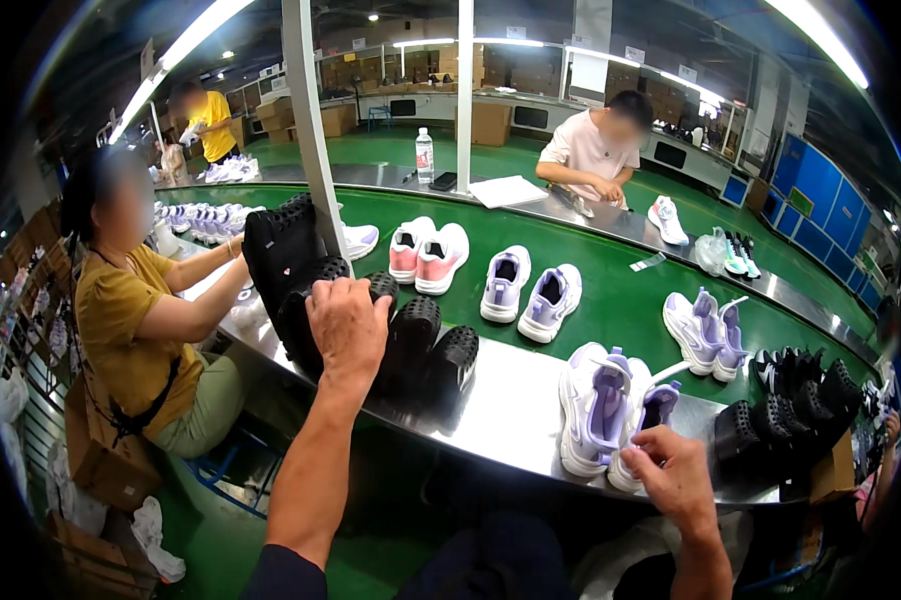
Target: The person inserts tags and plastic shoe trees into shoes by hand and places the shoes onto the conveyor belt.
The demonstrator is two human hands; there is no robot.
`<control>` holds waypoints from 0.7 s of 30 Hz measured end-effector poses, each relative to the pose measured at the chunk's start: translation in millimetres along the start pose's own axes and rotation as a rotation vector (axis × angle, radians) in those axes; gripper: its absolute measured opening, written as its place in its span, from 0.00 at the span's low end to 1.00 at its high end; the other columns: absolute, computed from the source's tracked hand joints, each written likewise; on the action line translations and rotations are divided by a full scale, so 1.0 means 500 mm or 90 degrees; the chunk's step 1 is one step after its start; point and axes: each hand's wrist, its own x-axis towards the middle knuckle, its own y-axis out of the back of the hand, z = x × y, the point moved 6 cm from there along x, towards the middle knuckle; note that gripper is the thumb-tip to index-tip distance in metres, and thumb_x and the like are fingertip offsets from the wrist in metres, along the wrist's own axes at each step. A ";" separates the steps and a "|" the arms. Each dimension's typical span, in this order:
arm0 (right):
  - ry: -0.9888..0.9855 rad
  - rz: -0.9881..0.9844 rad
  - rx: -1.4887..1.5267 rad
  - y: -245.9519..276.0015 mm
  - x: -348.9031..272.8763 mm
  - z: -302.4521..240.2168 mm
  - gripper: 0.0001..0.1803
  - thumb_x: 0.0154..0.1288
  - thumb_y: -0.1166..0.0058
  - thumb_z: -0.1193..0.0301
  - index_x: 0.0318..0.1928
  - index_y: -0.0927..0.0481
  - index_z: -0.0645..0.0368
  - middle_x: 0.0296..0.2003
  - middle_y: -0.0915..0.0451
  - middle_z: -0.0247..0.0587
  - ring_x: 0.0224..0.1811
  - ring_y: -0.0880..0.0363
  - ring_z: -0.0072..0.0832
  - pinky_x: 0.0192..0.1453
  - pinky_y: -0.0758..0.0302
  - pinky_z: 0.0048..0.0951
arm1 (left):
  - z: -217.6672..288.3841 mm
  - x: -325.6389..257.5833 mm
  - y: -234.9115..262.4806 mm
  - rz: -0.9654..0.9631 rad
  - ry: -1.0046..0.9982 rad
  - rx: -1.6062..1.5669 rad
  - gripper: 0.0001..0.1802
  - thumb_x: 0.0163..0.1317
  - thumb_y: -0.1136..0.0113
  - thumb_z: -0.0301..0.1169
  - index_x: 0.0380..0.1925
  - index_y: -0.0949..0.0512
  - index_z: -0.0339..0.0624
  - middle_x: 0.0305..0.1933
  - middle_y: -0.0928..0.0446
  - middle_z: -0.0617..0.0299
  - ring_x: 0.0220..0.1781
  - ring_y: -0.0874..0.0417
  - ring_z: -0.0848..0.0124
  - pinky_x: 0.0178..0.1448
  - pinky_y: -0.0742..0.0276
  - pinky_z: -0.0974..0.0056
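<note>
My left hand (349,325), its fingers curled, grips at a group of black shoes with studded soles on the metal edge of the bench. One black shoe (279,265) stands tall beside it, and another black shoe (451,365) lies to its right. What exactly lies under the fingertips is partly hidden. My right hand (674,475) has thumb and forefinger pinched at the heel of a white and lavender sneaker (626,465). Its mate, a similar sneaker (593,410), stands upright just left of it. Both sneakers are near the front edge.
A green conveyor belt (611,300) carries sneaker pairs, including pink-and-white sneakers (441,258) and lavender sneakers (709,335). More black shoes (771,425) stand at right. A metal post (316,120) rises at left. A co-worker in a mustard shirt (121,300) reaches in close; another person (596,150) works opposite.
</note>
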 end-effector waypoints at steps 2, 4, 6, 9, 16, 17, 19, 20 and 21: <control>0.027 -0.012 0.041 -0.011 -0.002 0.011 0.18 0.66 0.32 0.66 0.49 0.17 0.67 0.32 0.12 0.47 0.28 0.14 0.29 0.33 0.20 0.29 | 0.063 0.006 0.063 0.118 -0.050 -0.057 0.19 0.55 0.25 0.38 0.41 0.17 0.38 0.44 0.17 0.56 0.51 0.22 0.52 0.59 0.27 0.51; -0.021 0.019 0.190 -0.033 -0.007 0.008 0.21 0.68 0.33 0.65 0.55 0.21 0.66 0.38 0.12 0.47 0.31 0.14 0.28 0.34 0.19 0.29 | 0.156 -0.028 0.151 0.252 -0.122 -0.162 0.19 0.54 0.24 0.37 0.41 0.17 0.38 0.43 0.17 0.55 0.48 0.21 0.52 0.55 0.27 0.51; -0.088 0.006 0.527 -0.101 -0.012 -0.004 0.27 0.72 0.37 0.63 0.64 0.28 0.65 0.46 0.15 0.45 0.37 0.15 0.26 0.35 0.19 0.28 | 0.251 -0.109 0.177 0.235 -0.194 -0.284 0.20 0.53 0.22 0.38 0.41 0.17 0.40 0.42 0.18 0.56 0.47 0.20 0.55 0.54 0.27 0.51; -0.222 -0.151 0.815 -0.177 -0.047 -0.016 0.25 0.75 0.40 0.62 0.63 0.30 0.62 0.49 0.18 0.40 0.44 0.19 0.21 0.41 0.20 0.25 | 0.354 -0.257 0.205 0.097 -0.372 -0.437 0.21 0.53 0.22 0.40 0.44 0.17 0.44 0.42 0.19 0.63 0.46 0.20 0.61 0.52 0.26 0.52; -0.237 -0.393 0.522 -0.112 -0.091 0.006 0.27 0.71 0.38 0.59 0.62 0.25 0.63 0.49 0.17 0.39 0.49 0.21 0.25 0.56 0.25 0.28 | 0.398 -0.202 0.065 -0.436 0.177 -1.103 0.20 0.62 0.31 0.37 0.48 0.19 0.34 0.45 0.18 0.59 0.49 0.19 0.68 0.55 0.23 0.61; -0.225 -0.413 0.424 -0.116 -0.082 0.013 0.29 0.71 0.38 0.56 0.62 0.25 0.64 0.48 0.16 0.43 0.48 0.18 0.29 0.55 0.24 0.30 | 0.421 -0.214 0.032 -0.689 0.213 -1.170 0.19 0.63 0.33 0.33 0.49 0.19 0.33 0.45 0.18 0.60 0.49 0.19 0.70 0.56 0.23 0.64; 0.014 -0.158 -0.116 -0.036 -0.072 -0.048 0.34 0.69 0.37 0.49 0.60 0.25 0.66 0.45 0.16 0.57 0.45 0.15 0.42 0.51 0.21 0.37 | 0.426 -0.216 0.001 -0.566 0.187 -1.122 0.11 0.64 0.38 0.25 0.46 0.19 0.34 0.45 0.17 0.60 0.44 0.19 0.77 0.52 0.22 0.70; 0.103 -0.048 -0.246 -0.010 -0.079 -0.077 0.34 0.67 0.37 0.46 0.54 0.22 0.67 0.39 0.17 0.63 0.41 0.15 0.52 0.43 0.19 0.44 | 0.426 -0.216 -0.015 -0.534 0.247 -1.140 0.10 0.64 0.39 0.25 0.45 0.20 0.34 0.44 0.17 0.60 0.42 0.19 0.77 0.50 0.22 0.71; 0.104 -0.048 -0.247 -0.007 -0.074 -0.073 0.34 0.67 0.37 0.46 0.54 0.22 0.67 0.39 0.17 0.63 0.41 0.15 0.52 0.43 0.19 0.44 | 0.426 -0.217 -0.030 -0.501 0.309 -1.156 0.09 0.65 0.39 0.24 0.44 0.20 0.34 0.44 0.17 0.60 0.41 0.19 0.78 0.48 0.22 0.71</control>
